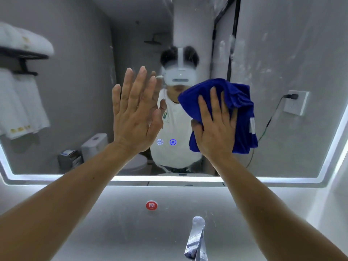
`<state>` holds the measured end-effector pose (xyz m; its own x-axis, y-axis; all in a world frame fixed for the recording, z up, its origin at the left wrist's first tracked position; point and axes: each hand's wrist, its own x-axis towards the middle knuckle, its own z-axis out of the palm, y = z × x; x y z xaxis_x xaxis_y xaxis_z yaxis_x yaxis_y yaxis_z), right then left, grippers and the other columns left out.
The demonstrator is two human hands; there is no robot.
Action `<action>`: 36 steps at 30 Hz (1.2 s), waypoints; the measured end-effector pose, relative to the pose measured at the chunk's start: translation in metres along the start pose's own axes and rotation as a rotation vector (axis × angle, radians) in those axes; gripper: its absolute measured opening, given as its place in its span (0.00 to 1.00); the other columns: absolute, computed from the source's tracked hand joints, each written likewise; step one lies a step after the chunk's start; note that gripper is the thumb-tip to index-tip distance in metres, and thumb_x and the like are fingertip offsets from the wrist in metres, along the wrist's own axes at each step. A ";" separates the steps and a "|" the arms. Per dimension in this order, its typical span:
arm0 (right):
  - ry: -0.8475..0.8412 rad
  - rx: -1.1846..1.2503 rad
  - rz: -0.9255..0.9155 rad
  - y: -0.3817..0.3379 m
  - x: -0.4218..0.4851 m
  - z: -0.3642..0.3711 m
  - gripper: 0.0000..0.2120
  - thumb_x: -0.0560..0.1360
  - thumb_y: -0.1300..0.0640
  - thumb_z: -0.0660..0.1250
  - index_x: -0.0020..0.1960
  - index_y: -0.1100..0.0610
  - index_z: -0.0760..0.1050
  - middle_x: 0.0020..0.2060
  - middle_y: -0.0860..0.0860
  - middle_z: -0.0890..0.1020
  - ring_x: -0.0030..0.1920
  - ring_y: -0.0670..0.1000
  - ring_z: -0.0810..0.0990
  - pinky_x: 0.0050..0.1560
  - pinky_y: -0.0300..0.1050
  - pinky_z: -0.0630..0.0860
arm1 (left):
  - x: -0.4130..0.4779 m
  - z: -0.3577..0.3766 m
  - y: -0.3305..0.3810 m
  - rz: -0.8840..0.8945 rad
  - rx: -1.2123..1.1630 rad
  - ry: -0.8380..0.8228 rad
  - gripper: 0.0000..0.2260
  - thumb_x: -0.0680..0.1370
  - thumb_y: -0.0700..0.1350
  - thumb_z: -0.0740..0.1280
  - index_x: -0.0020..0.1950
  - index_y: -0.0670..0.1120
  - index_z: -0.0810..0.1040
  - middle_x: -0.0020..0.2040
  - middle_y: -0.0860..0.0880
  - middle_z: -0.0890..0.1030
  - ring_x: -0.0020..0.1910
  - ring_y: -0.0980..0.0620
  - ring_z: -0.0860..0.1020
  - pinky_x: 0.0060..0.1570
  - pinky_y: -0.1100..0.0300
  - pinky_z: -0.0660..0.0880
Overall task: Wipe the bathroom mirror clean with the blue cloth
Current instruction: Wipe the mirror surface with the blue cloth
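Writing: a round red sticker (pixel 151 205) on the wall below the mirror bears the character 热; smaller print beneath it is unreadable. Two lit blue touch icons (pixel 166 142) glow low on the mirror (pixel 282 53), centre of the frame. Green letters on the reflected white shirt are partly hidden.

Blue cloth (pixel 237 110): bunched, pressed to the glass right of centre by the right hand (pixel 216 129), fingers spread flat over it, thumb tucked at its left edge. Left hand (pixel 134 113): open, fingers straight and together, palm at the glass, holding nothing.

Surroundings: chrome faucet (pixel 195 240) at bottom centre, cut off by the frame edge; smears on the glass at upper right. Reflected: white towels (pixel 20 102) on a black rack at the left, toilet (pixel 98 144), wall socket (pixel 295 102) with black plug at the right.
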<state>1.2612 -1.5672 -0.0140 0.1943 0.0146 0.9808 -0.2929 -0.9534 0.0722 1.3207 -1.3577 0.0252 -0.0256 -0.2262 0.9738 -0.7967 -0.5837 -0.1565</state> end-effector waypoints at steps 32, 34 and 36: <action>-0.017 -0.003 -0.114 0.002 0.002 -0.005 0.31 0.75 0.56 0.68 0.76 0.55 0.63 0.76 0.57 0.63 0.74 0.61 0.64 0.73 0.65 0.55 | 0.033 0.007 -0.007 0.022 0.045 0.013 0.25 0.82 0.49 0.51 0.77 0.40 0.60 0.78 0.39 0.61 0.77 0.38 0.56 0.72 0.35 0.55; -0.020 -0.009 -0.159 0.011 -0.012 -0.003 0.32 0.74 0.56 0.69 0.76 0.55 0.63 0.76 0.57 0.64 0.74 0.60 0.65 0.73 0.65 0.58 | 0.035 0.005 -0.009 0.019 0.045 -0.002 0.26 0.81 0.50 0.51 0.78 0.41 0.59 0.78 0.40 0.60 0.78 0.39 0.55 0.73 0.37 0.54; -0.053 -0.015 -0.175 0.018 -0.033 -0.004 0.33 0.74 0.56 0.69 0.76 0.54 0.61 0.76 0.57 0.63 0.73 0.61 0.65 0.71 0.66 0.60 | 0.035 0.004 -0.011 0.017 0.051 -0.011 0.26 0.81 0.50 0.51 0.78 0.41 0.59 0.78 0.40 0.59 0.78 0.40 0.55 0.74 0.37 0.53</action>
<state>1.2462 -1.5835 -0.0441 0.2925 0.1635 0.9422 -0.2645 -0.9330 0.2441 1.3309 -1.3626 0.0601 -0.0323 -0.2447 0.9691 -0.7646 -0.6183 -0.1816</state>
